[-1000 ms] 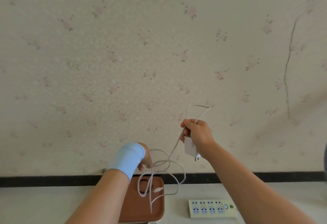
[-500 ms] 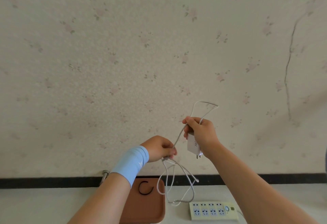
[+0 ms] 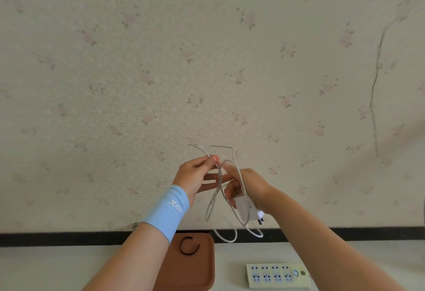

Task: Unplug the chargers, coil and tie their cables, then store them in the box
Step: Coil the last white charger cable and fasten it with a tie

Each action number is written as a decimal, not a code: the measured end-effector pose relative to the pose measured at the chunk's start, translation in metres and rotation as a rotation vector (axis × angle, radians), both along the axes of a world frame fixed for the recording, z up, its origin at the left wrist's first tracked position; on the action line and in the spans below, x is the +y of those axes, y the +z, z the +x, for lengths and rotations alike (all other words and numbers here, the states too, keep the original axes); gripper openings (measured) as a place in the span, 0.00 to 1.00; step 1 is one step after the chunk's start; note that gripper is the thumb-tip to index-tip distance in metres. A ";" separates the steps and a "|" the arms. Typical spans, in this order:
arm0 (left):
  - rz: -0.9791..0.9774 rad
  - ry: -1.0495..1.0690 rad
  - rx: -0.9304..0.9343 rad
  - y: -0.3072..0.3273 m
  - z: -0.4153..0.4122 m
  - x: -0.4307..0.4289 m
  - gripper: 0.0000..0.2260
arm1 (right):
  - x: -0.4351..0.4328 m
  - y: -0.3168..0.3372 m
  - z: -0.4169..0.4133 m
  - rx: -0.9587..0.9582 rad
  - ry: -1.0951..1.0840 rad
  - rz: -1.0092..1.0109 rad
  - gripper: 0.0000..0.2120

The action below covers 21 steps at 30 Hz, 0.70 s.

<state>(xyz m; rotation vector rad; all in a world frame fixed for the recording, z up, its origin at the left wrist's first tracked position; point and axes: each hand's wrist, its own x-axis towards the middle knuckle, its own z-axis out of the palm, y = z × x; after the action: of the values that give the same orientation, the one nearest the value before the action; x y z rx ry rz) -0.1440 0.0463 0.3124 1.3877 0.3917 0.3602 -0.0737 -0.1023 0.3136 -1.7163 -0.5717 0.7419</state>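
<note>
I hold a white charger (image 3: 247, 208) in my right hand (image 3: 249, 187), its prongs pointing down and to the right. Its white cable (image 3: 215, 198) loops from the charger up over my fingers and hangs in several loose loops below both hands. My left hand (image 3: 197, 173), with a light blue wristband, pinches the cable between thumb and forefinger near the top of the loops. Both hands are raised in front of the wall, close together.
A brown tray (image 3: 197, 267) lies on the white table (image 3: 46, 267) below my left arm, with a black cable tie (image 3: 189, 246) in it. A pale power strip (image 3: 277, 275) with nothing plugged in lies to its right. Flowered wallpaper fills the background.
My left hand has risen from below to beside my right hand, bringing the cable up into loops. The right hand has dropped slightly with the charger.
</note>
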 end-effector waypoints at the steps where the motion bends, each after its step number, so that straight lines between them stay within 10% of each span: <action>1: 0.029 -0.001 0.005 0.000 0.000 0.000 0.07 | 0.001 -0.001 0.000 0.015 -0.003 0.006 0.29; 15: 0.209 0.037 0.056 -0.001 -0.006 0.008 0.08 | -0.007 -0.001 0.004 -0.200 0.068 -0.137 0.11; 21: -0.214 0.413 -0.112 0.002 0.001 0.033 0.08 | -0.012 -0.024 0.012 -0.391 0.362 -0.735 0.10</action>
<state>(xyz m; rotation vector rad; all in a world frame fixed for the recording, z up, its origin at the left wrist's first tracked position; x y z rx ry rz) -0.1430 0.0793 0.3148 1.0674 0.6078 0.7104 -0.0615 -0.1139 0.2896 -2.5080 -0.9775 0.9489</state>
